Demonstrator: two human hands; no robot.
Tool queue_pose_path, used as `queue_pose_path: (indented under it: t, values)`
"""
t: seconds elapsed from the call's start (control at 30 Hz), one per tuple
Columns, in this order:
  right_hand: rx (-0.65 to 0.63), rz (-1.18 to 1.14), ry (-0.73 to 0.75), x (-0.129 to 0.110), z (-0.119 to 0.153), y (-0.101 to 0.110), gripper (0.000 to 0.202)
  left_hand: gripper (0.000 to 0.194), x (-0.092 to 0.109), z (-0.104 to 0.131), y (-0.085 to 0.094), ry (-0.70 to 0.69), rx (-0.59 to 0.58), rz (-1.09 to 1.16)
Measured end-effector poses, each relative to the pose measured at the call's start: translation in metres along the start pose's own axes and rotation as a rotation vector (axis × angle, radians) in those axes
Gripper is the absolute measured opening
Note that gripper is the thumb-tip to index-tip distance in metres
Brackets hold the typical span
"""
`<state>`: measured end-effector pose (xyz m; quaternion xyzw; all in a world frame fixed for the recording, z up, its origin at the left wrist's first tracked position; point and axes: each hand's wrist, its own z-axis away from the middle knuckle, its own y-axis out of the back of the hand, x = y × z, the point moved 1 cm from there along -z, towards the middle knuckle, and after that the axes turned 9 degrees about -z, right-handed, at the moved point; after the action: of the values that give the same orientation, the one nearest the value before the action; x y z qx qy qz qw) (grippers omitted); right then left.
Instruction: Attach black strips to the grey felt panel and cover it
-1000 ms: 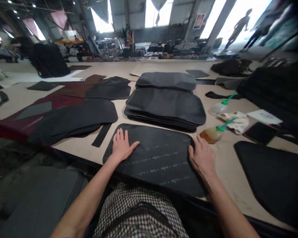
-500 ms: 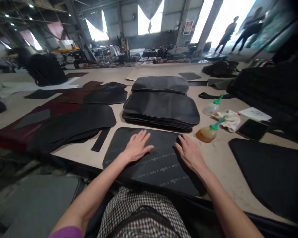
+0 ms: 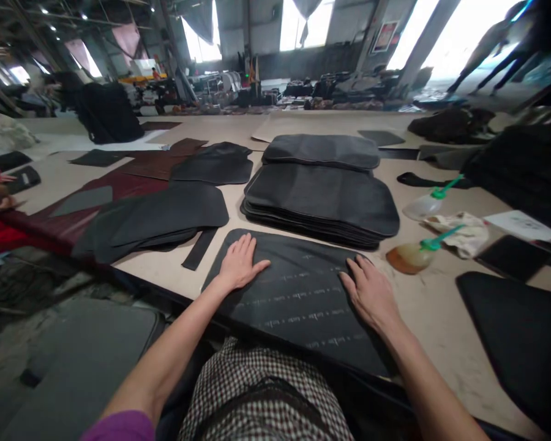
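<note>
On table (image 3: 422,306), black mat (image 3: 298,300), chalk-dashed rows

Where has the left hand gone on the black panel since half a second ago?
Yes, it moved: the left hand slid back toward the left end of the black panel, away from the right hand.

Counted on the table (image 3: 422,306): two squeeze bottles with green nozzles, one clear (image 3: 422,205) and one amber (image 3: 411,257); one crumpled cloth (image 3: 461,229); one white paper sheet (image 3: 521,225). One dark panel with chalk dashes (image 3: 298,300) lies nearest, under two flat hands, left (image 3: 239,264) and right (image 3: 371,293). One stack of dark panels (image 3: 321,202) sits behind it; its layers cannot be counted.
</note>
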<state>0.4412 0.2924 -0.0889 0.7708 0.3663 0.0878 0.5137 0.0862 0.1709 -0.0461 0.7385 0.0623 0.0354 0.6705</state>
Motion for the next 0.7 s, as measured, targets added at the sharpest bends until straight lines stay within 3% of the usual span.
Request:
queue_pose_path:
  t: [0.23, 0.43, 0.57, 0.7]
  values:
    - [-0.008, 0.052, -0.075, -0.012, 0.001, 0.008, 0.059, 0.094, -0.028, 0.010, -0.007, 0.079, 0.005, -0.091]
    - [-0.143, 0.088, -0.247, -0.016, 0.003, 0.023, 0.077, 0.090, -0.049, 0.011, -0.013, 0.089, 0.075, -0.242]
    - [-0.154, 0.088, -0.244, -0.022, -0.013, 0.031, 0.083, 0.091, -0.042, -0.010, -0.002, 0.032, 0.213, -0.267]
    - [-0.187, 0.063, -0.191, -0.031, -0.033, 0.028, 0.083, 0.083, -0.025, -0.037, -0.007, -0.071, 0.167, -0.212]
